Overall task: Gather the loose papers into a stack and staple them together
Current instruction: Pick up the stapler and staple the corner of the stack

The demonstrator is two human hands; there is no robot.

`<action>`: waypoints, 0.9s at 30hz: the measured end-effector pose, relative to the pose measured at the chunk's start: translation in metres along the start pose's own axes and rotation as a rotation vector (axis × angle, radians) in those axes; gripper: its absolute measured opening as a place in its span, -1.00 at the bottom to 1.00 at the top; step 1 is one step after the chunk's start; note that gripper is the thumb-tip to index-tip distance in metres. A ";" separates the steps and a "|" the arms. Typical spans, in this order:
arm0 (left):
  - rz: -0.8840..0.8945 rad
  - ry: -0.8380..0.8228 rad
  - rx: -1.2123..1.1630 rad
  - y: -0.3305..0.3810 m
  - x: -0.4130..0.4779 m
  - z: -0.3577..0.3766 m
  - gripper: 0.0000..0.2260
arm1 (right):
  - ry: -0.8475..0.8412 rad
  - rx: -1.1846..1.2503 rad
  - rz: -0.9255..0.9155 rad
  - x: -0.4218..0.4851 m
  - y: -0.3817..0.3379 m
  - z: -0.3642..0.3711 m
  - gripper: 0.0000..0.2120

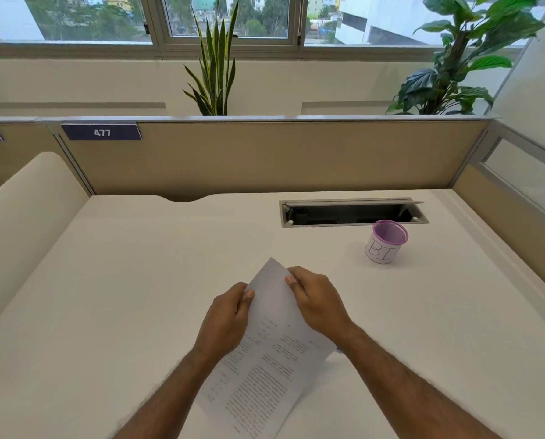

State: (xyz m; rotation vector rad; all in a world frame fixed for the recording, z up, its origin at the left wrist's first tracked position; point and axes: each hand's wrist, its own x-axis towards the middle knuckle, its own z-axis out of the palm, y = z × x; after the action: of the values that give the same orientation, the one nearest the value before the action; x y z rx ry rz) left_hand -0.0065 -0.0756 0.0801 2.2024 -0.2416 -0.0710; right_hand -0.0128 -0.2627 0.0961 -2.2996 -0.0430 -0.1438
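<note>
A stack of printed white papers (265, 359) is held tilted above the white desk (138, 280), its top corner pointing away from me. My left hand (227, 318) grips the stack's left edge near the top, thumb on the front. My right hand (315, 299) pinches the right edge near the top corner. The lower part of the stack lies between my forearms. No stapler shows anywhere in view.
A purple mesh cup (386, 242) with a white label stands at the right rear of the desk. Behind it is an open cable tray slot (353, 212). Beige partition walls (265, 153) enclose the desk at the back and right; plants stand beyond.
</note>
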 end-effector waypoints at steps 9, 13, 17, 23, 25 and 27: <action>0.048 0.102 0.102 0.010 0.009 0.007 -0.78 | -0.034 0.261 0.136 -0.006 0.005 0.002 -0.76; 0.074 0.085 0.148 0.006 0.013 0.009 -0.77 | -0.088 0.383 0.226 -0.006 0.016 -0.002 -0.78; 0.079 0.044 0.174 -0.002 0.018 0.007 -0.76 | -0.001 0.176 0.311 -0.016 0.065 -0.017 -0.81; 0.064 0.027 0.209 -0.013 0.021 0.003 -0.76 | -0.457 -0.423 0.403 -0.053 0.125 -0.029 -0.35; 0.060 0.004 0.218 -0.018 0.021 0.003 -0.76 | -0.436 -0.411 0.387 -0.059 0.129 -0.020 -0.30; 0.061 -0.010 0.218 -0.021 0.021 0.004 -0.76 | -0.313 -0.391 0.381 -0.063 0.133 -0.012 -0.38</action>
State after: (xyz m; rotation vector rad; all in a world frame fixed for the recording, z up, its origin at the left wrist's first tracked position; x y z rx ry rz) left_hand 0.0162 -0.0708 0.0614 2.4095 -0.3355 -0.0231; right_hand -0.0661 -0.3596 -0.0014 -2.6481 0.2850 0.4402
